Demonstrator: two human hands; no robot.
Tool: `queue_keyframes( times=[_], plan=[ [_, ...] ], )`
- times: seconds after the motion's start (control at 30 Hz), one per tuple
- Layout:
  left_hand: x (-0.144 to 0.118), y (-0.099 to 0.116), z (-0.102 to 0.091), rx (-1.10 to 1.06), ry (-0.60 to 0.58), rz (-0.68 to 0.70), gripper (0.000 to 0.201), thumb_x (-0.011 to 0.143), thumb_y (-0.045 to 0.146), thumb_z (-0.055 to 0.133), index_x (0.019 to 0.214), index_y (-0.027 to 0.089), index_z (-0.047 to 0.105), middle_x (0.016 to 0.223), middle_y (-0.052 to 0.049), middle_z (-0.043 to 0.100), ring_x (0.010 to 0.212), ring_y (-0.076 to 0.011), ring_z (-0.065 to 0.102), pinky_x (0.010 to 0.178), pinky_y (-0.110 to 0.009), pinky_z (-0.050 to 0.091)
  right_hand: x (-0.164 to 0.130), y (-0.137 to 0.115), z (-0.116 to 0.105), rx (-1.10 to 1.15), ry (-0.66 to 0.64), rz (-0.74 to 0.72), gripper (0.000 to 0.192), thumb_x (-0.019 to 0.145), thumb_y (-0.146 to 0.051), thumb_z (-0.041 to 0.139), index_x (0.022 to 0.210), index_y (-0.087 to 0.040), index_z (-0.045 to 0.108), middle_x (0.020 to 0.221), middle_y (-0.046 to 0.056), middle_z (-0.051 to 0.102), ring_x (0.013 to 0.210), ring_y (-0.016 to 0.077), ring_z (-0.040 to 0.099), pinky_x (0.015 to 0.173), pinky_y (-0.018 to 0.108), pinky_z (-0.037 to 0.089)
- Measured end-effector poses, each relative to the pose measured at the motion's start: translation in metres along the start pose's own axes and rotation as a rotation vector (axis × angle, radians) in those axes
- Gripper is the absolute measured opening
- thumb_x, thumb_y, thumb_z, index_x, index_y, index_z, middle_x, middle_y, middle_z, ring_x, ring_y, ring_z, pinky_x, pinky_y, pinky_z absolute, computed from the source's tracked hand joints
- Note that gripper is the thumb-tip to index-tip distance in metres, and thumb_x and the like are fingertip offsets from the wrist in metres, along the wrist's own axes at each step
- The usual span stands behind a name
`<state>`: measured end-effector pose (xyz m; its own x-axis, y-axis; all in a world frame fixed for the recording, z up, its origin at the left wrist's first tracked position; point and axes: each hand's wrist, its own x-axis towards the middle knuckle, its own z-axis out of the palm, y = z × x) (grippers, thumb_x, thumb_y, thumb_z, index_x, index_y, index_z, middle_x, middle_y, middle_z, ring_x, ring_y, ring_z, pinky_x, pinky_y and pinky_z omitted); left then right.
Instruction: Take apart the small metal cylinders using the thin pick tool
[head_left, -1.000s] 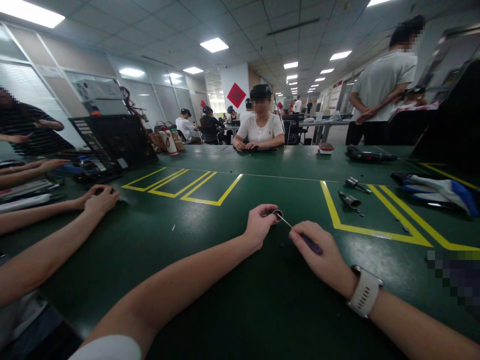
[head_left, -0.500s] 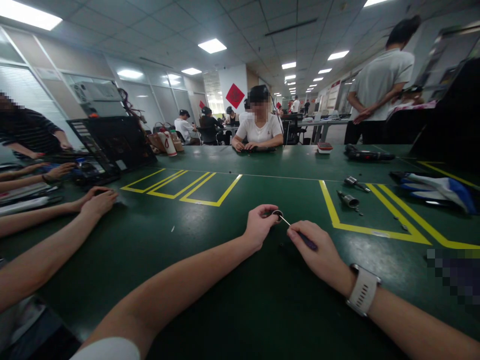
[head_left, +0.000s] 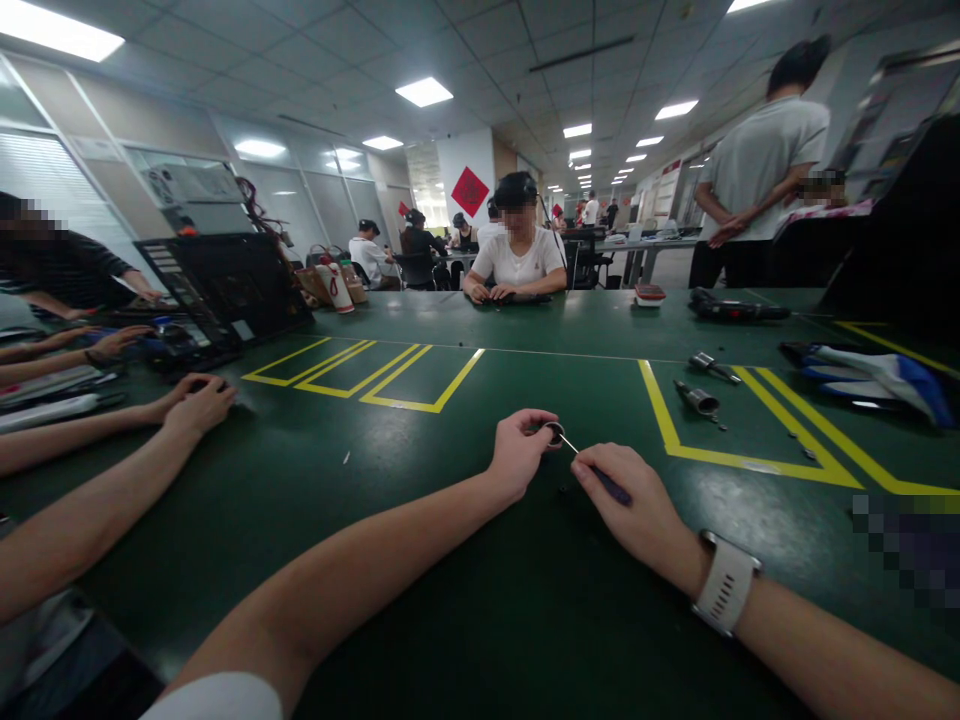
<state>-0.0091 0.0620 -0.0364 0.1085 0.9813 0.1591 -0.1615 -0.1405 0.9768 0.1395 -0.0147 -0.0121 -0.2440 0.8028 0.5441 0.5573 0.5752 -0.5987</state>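
Note:
Between the thumb and fingers of my left hand (head_left: 520,450) is a small metal ring-shaped part (head_left: 555,433), its round opening facing my right side. My right hand (head_left: 622,497) grips a screwdriver (head_left: 616,487) by its dark handle. The thin shaft points up and left, with its tip at the ring's opening; whether it touches inside cannot be made out. Both hands are just above the green table (head_left: 450,580). A tiny dark piece (head_left: 562,490) lies below the ring part.
Yellow tape (head_left: 765,467) marks areas on the table. Metal cylindrical parts (head_left: 697,398) and small bits lie at right, near blue-and-white gloves (head_left: 877,380). A power tool (head_left: 735,306) lies farther back. Another person's hands (head_left: 199,400) rest at left; someone sits opposite (head_left: 519,255).
My right hand and the screwdriver have shifted very slightly left. My left hand still holds the ring part in nearly the same place.

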Motion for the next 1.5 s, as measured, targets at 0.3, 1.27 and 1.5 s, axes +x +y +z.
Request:
queue_keyframes(
  times=[0.3, 1.27, 1.5],
  plan=[
    [0.003, 0.004, -0.002, -0.031, 0.107, -0.104, 0.016, 0.074, 0.006, 0.056, 0.087, 0.014, 0.063, 0.091, -0.006, 0.064, 0.083, -0.0146, 0.063, 0.078, -0.032, 0.056, 0.009, 0.014, -0.003, 0.824, 0.230, 0.593, 0.040, 0.079, -0.040, 0.055, 0.044, -0.022, 0.045, 0.035, -0.007, 0.038, 0.036, 0.0096, 0.036, 0.066, 0.033, 0.044],
    [-0.001, 0.014, 0.006, -0.120, 0.125, -0.142, 0.024, 0.066, 0.000, 0.050, 0.081, 0.011, 0.064, 0.076, -0.006, 0.066, 0.070, -0.0143, 0.064, 0.074, -0.033, 0.056, -0.004, -0.013, 0.002, -0.021, -0.032, -0.126, 0.034, 0.092, -0.026, 0.038, 0.059, -0.021, 0.044, 0.057, -0.001, 0.048, 0.056, 0.0134, 0.045, 0.060, 0.030, 0.037],
    [-0.001, 0.011, 0.004, -0.123, 0.070, -0.136, 0.026, 0.064, 0.001, 0.053, 0.085, 0.012, 0.064, 0.081, -0.006, 0.066, 0.074, -0.0153, 0.065, 0.075, -0.033, 0.055, -0.001, -0.007, 0.002, -0.027, -0.034, -0.052, 0.024, 0.092, -0.026, 0.041, 0.070, -0.020, 0.049, 0.067, 0.001, 0.052, 0.063, 0.0149, 0.048, 0.060, 0.029, 0.038]
  ],
)
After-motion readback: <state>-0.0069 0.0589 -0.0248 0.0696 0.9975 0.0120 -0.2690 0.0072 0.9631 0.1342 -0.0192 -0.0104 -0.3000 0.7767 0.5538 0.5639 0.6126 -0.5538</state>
